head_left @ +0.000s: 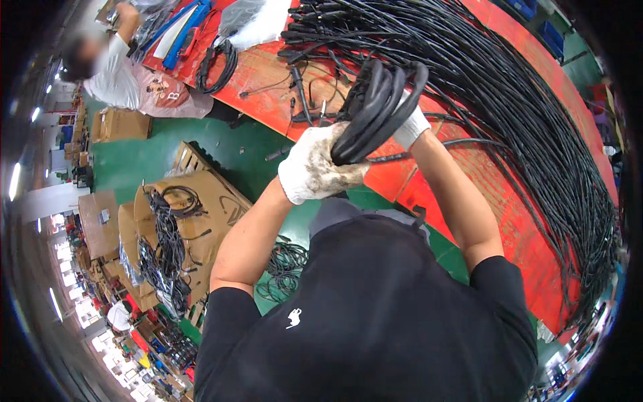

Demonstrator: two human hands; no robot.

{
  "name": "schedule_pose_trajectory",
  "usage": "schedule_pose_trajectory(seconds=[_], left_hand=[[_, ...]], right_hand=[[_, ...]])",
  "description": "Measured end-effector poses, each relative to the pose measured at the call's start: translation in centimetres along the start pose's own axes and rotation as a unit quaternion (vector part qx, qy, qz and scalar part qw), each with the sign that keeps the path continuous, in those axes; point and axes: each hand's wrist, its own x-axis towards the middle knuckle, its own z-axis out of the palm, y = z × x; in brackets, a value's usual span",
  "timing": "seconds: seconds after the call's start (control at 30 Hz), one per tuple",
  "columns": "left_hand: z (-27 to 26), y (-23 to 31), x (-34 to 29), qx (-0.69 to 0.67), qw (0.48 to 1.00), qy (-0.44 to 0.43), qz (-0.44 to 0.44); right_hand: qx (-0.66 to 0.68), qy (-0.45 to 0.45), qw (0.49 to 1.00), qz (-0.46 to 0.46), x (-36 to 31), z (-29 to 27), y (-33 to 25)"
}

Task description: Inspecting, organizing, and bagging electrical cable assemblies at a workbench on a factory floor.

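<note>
A thick looped coil of black cable [378, 110] is held up over the near edge of the red table. My left hand [321, 164], in a stained white glove, closes round the lower left end of the loops. On the far right side of the coil is my right hand [412, 124], also white-gloved; it grips the loops there, its fingertips hidden behind them. One cable length [392, 158] trails from the coil to the right, beneath my right forearm. Just beyond the coil, loose cable ends with connectors [298, 87] lie on the worn tabletop.
A long, dense bundle of black cables [509, 107] covers the right of the red table [529, 278]. Another tied coil [218, 67] lies farther left, near a co-worker [117, 80]. At left stands a cardboard box [214, 208] with tangled cables [167, 248]; more cable [284, 268] lies on the floor.
</note>
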Motion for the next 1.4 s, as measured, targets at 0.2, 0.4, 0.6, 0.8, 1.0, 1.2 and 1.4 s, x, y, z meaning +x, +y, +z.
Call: schedule_pose_trajectory(seconds=[0.2,0.4,0.6,0.8,1.0,1.2,1.4], left_hand=[[-11.9,-7.7,3.5,0.091,0.991,0.014,0.095],[-22.9,-14.5,4.9,0.309,0.924,-0.089,0.205],[-33.3,-24.4,7.8,0.455,0.801,-0.273,0.278],[-43.7,-37.3,15.3,0.566,0.707,-0.279,0.319],[-47.9,-44.7,18.4,0.644,0.68,-0.253,0.241],[-47.6,-46.6,17.6,0.663,0.683,-0.25,0.176],[-46.4,-44.2,16.1,0.477,0.858,-0.125,0.146]], right_hand=[[-0.182,0.015,0.977,-0.113,9.2,5.8,8.5],[0.289,0.05,0.916,0.273,15.7,10.5,8.1],[0.226,-0.052,0.926,0.298,23.0,17.4,8.5],[-0.204,0.036,0.954,0.215,31.3,24.5,16.0],[-0.118,0.128,0.948,0.267,34.5,26.4,23.2],[-0.239,0.122,0.921,0.282,36.0,25.3,27.1],[-0.526,0.086,0.829,0.17,34.8,24.4,27.3]])
